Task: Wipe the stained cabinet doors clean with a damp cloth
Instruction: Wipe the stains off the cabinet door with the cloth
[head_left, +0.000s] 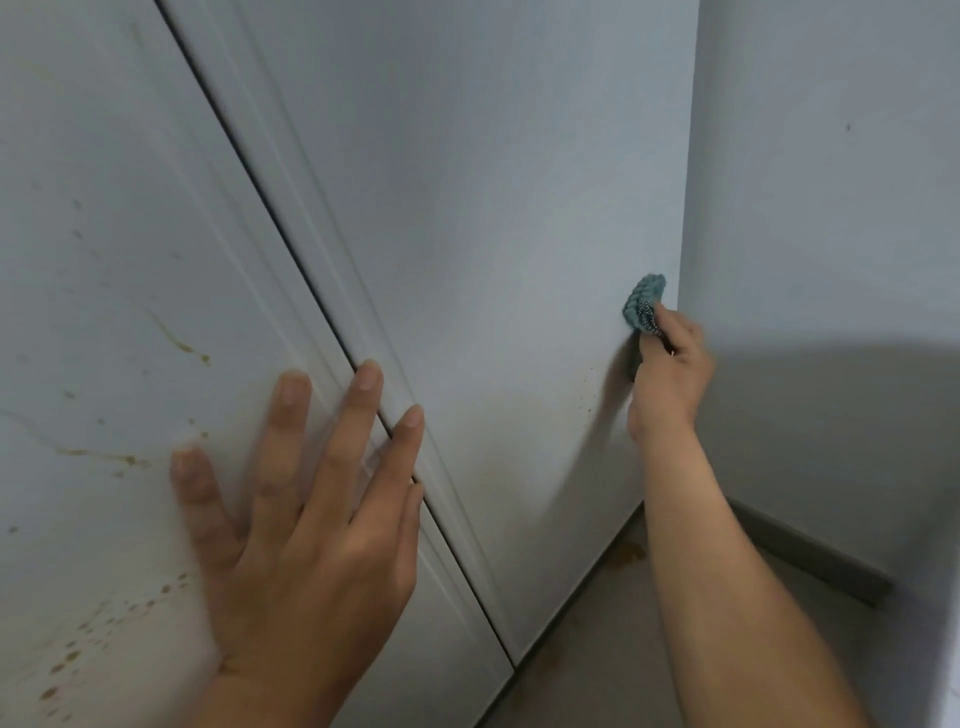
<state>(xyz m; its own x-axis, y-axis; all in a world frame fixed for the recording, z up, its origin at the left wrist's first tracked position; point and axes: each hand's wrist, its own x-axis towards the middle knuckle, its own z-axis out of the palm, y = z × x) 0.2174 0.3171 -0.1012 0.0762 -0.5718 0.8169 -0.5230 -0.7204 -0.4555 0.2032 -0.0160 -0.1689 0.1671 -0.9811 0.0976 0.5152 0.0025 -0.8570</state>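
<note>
Brown stains (182, 345) spatter the left cabinet door (104, 260), where the left hand (306, 535) lies flat, its grip spread, with the fingers crossing the seam onto the right cabinet door (467, 234). Near that door's right edge, the right hand (670, 374) has its grip pinching a teal cloth (644, 304) against the panel, just beside the wall (831, 208)

Left hand (306, 525) splayed flat; right hand (670, 374) clenched.
</note>
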